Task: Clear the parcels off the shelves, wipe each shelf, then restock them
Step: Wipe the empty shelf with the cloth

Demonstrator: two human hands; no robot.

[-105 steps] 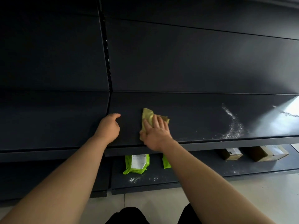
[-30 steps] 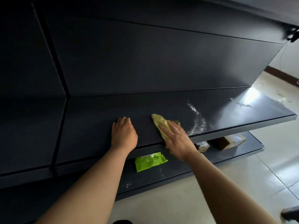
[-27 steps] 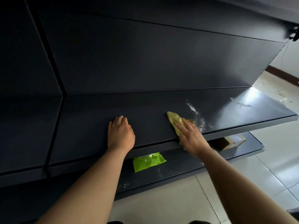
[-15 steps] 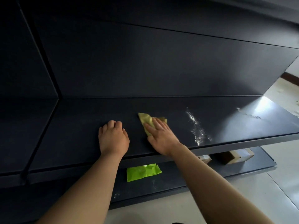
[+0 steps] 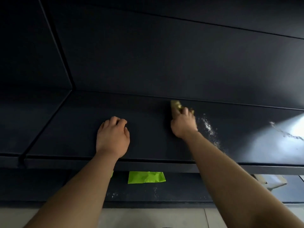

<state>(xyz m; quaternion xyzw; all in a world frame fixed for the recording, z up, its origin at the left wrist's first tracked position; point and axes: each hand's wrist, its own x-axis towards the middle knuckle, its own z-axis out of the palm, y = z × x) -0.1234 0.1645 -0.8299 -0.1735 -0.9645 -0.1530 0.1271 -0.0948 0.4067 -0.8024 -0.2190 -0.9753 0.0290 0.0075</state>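
Note:
The dark shelf (image 5: 148, 145) at chest height carries no parcels. My right hand (image 5: 183, 125) reaches to the back of it and holds a yellow cloth (image 5: 175, 105) down against the surface, fingers bent over it; most of the cloth is hidden under the hand. A streak of white dust (image 5: 209, 127) lies just right of that hand. My left hand (image 5: 112, 137) rests on the shelf nearer the front edge, fingers loosely curled, holding nothing. A lime-green parcel (image 5: 146, 177) lies on the lower shelf (image 5: 181, 191).
A cardboard box (image 5: 271, 181) shows on the lower shelf at the right, partly behind my right arm. White specks dot that shelf. A bright glare and a thin white mark (image 5: 286, 133) sit at the upper shelf's right end. Pale floor tiles lie below.
My right hand has pushed the cloth from mid-shelf back towards the rear panel, closer to the dust streak. My left hand stays planted on the shelf. The view has shifted slightly left.

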